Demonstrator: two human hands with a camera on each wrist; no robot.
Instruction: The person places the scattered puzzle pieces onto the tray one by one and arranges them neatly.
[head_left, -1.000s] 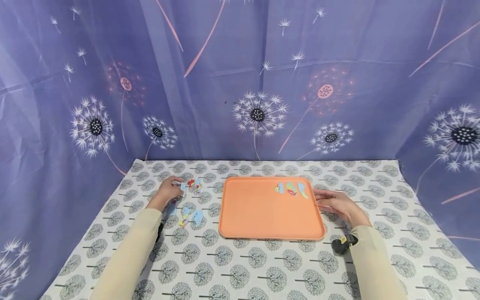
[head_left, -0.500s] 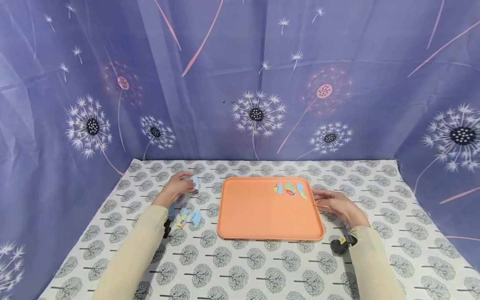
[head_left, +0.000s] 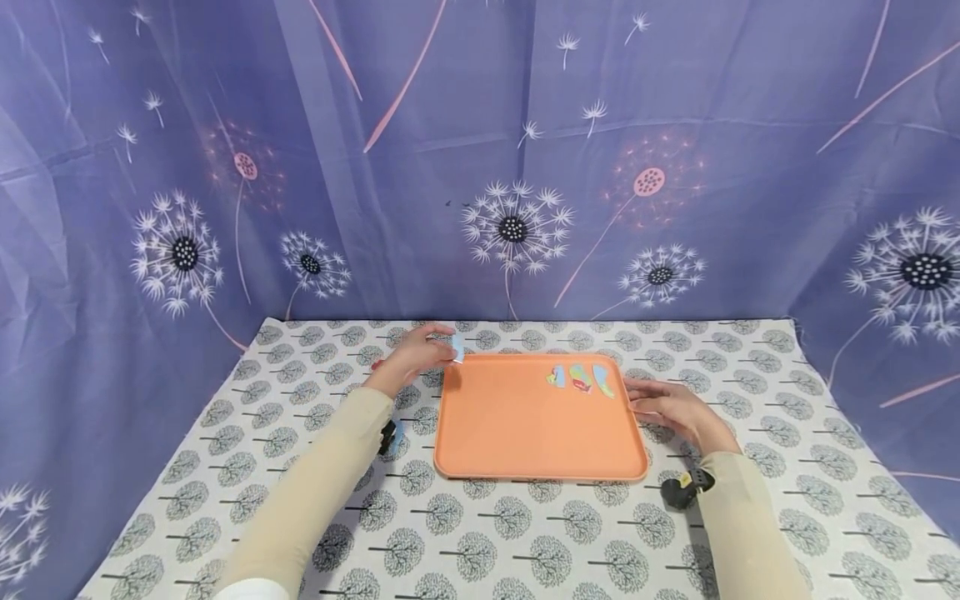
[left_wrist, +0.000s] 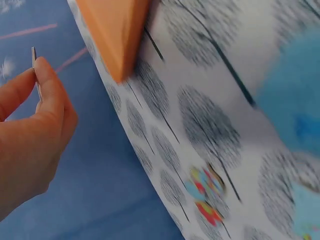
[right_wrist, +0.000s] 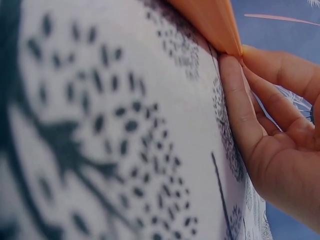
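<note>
"What is the left hand (head_left: pixel 412 360) holding?"

"A thin, flat, light-blue piece (head_left: pixel 458 348), pinched between thumb and fingers at the far left corner of the orange, rectangular, plastic-looking tray (head_left: pixel 536 433). I can't tell whether it's over the rim or just beyond."

"How would it handle?"

"Very light, I'd guess, and fairly stiff, since it stays straight edge-on. It might bend or slip if squeezed, so pinch it by an edge."

"And the right hand (head_left: pixel 678 412)?"

"It grips the tray's right rim, thumb against fingers. That raised rim seems the natural hold; the tray is probably rigid and light."

"Counts?"

"One tray, one piece pinched, three flat multicoloured picture pieces (head_left: pixel 581 378) inside the tray, far right. More loose pieces (left_wrist: pixel 205 182) lie on the cloth-covered counter (head_left: pixel 420 533); the arm hides some, so I can't total them."
</note>
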